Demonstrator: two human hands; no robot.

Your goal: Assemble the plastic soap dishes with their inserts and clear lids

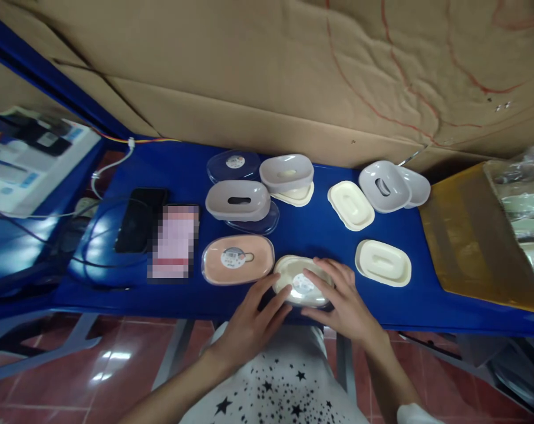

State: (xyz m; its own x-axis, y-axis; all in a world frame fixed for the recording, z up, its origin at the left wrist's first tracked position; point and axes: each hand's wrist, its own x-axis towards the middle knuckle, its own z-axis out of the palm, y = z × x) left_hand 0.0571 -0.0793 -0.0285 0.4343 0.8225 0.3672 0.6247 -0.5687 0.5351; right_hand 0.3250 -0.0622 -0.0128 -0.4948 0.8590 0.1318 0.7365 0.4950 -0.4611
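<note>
A cream oval soap dish [303, 294] under a clear lid with a round label lies at the table's front edge. My left hand [258, 309] grips its left end, fingertips on the lid. Around its right end my right hand [340, 294] is closed, fingers on the lid and thumb at the near side. Just left of it rests a peach soap dish [214, 262] with a clear lid and a label. Two cream inserts [384, 263] with raised middles lie to the right. Grey slotted dishes [238, 201] stand behind, clear lids [260, 219] beside them.
Two phones [174, 241] and loose cables [94, 224] are on the left of the blue table [306, 227]. More grey dishes [384, 185] sit at the back right. A cardboard box [465, 235] of wrapped items bounds the right side; brown cardboard [231, 70] stands behind.
</note>
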